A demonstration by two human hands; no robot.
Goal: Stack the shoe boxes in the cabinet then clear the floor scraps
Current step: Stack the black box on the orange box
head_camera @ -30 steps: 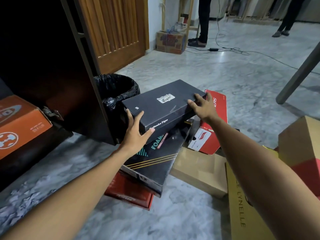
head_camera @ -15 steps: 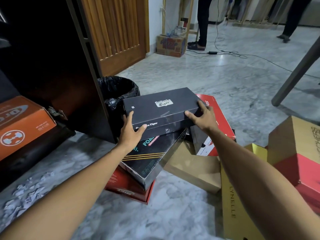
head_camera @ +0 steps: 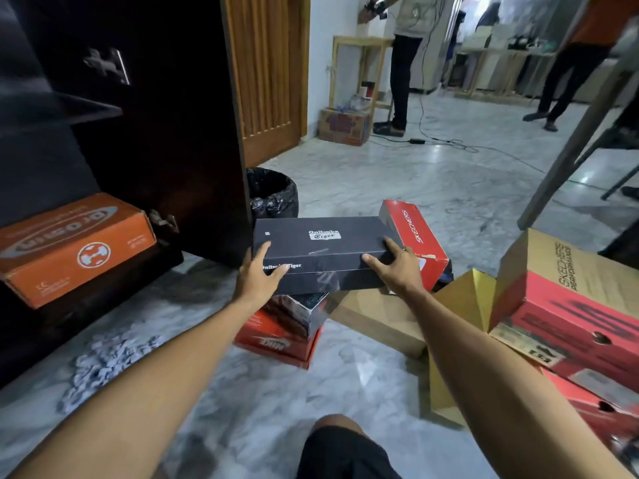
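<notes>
Presumably light and rigid, the black shoe box (head_camera: 320, 250) is clasped at opposite ends by left hand (head_camera: 257, 276) and right hand (head_camera: 397, 267).

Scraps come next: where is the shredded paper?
In the head view the shredded paper lies low left on the floor, before the cabinet, below the orange box.

Grey marble floor (head_camera: 397, 188), white paper scraps (head_camera: 107, 361) near the cabinet, red shoe box (head_camera: 276, 344), brown box (head_camera: 377, 323), black bin (head_camera: 273, 195), cables (head_camera: 446, 143)
</notes>
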